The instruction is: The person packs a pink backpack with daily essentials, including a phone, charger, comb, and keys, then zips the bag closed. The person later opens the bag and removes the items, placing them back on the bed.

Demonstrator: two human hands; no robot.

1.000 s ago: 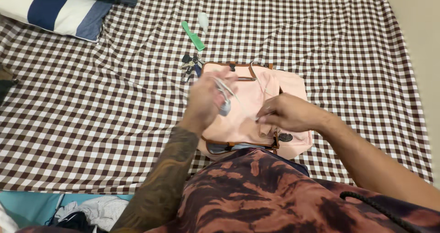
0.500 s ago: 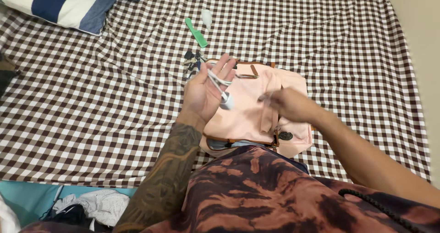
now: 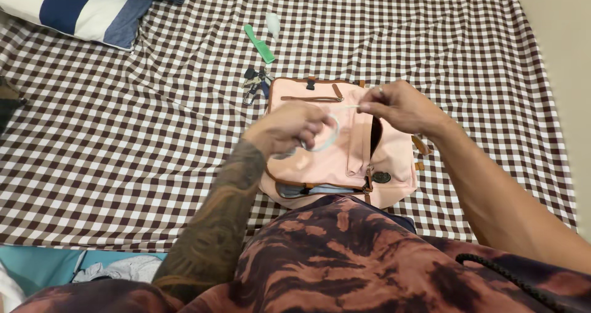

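Between both hands (image 3: 289, 127), white cord (image 3: 335, 113).

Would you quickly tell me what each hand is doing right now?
Left hand: closed around a loop of thin white cord, above the pink bag.
Right hand: fingers pinched shut on the cord's other end.

The left hand (image 3: 289, 128) is motion-blurred, so its fingers and the thin white cable (image 3: 326, 125) looped there cannot be made out clearly. It hides part of the pink bag (image 3: 345, 147). The striped pillow (image 3: 74, 11) is cut off at the top edge.
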